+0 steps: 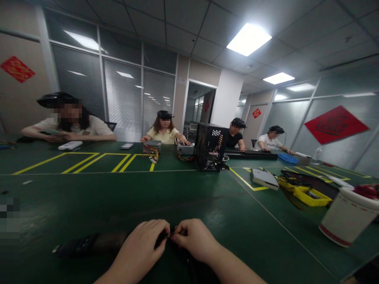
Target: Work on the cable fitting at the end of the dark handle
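Note:
My left hand (145, 242) and my right hand (197, 240) meet low in the middle of the head view, just above the green table (142, 201). Each is closed in a pinch, the fingertips almost touching. Between them shows a tiny dark piece with a brassy glint (168, 236), too small to name. A dark shape, perhaps a cable, runs below my right hand, but shadow hides most of it. Lying left of my left hand is a long dark cylindrical object (79, 246) with a pale tip, its right end partly behind that hand.
A black computer case (211, 148) stands at mid-table. To the right are a silver box (264, 178), yellow trays (312, 196) and a white paper cup (349, 217) holding something red. Across the table sit several people, one with hands at metal power supplies (185, 148).

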### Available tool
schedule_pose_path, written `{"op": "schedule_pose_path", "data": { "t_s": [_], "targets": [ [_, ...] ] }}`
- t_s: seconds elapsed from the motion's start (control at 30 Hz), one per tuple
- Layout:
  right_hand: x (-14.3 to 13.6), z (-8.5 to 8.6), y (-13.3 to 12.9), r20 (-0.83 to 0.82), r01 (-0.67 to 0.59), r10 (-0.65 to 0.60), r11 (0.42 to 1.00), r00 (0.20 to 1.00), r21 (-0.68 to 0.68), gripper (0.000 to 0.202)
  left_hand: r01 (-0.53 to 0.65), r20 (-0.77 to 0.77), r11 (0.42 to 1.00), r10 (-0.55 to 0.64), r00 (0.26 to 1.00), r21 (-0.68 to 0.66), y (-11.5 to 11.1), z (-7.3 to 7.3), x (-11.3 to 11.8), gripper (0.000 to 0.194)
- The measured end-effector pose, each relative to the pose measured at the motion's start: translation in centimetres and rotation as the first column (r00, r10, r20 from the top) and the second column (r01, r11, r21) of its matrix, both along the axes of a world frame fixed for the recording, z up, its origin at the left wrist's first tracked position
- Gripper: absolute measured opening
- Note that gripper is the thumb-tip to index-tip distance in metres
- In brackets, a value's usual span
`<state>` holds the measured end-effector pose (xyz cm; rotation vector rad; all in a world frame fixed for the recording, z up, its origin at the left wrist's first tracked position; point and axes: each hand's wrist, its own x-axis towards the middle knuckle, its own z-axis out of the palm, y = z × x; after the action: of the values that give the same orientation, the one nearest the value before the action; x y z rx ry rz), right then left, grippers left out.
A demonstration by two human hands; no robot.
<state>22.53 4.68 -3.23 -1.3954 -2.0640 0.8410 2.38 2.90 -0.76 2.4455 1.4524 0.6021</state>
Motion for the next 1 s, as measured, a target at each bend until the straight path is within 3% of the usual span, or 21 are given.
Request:
{"op": "schedule_pose_path", "data": {
  "t_s": [0.4, 1.0],
  "targets": [
    [-0.04, -0.33, 0.27, -0.007, -0.001, 0.001, 1.000, 1.000, -0.007, 0.014, 0.012, 0.021, 0.999, -0.012, 1.000, 0.033, 0.26, -0.78, -0.02, 0.018],
    [-0.06, 0.04, 0.13, -0.029, -0.019, 0.018, 1.000, 0.999, -0.011, 0.014, 0.022, 0.009, 0.999, -0.022, 1.000, 0.037, 0.10, -0.35, -0.06, 0.015]
  ]
}}
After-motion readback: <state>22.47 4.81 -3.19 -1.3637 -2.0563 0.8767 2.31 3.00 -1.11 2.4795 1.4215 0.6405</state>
